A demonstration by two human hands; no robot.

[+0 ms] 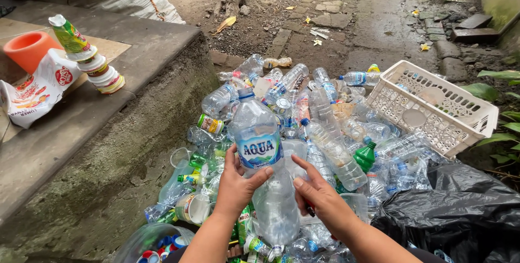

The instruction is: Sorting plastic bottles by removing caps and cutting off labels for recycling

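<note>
My left hand grips a large clear plastic bottle with a blue cap and blue label, holding it upright over the pile. My right hand touches the bottle's right side just below the label, with a small dark-and-red object tucked under its palm; what that object is cannot be told. Beneath both hands lies a heap of clear plastic bottles and cups, several with blue caps, plus one green bottle.
A white plastic lattice basket lies tilted at the right. A black plastic bag sits at the lower right. A concrete step on the left bears stacked cups, an orange cup and a wrapper. A clear tub of caps is near my left arm.
</note>
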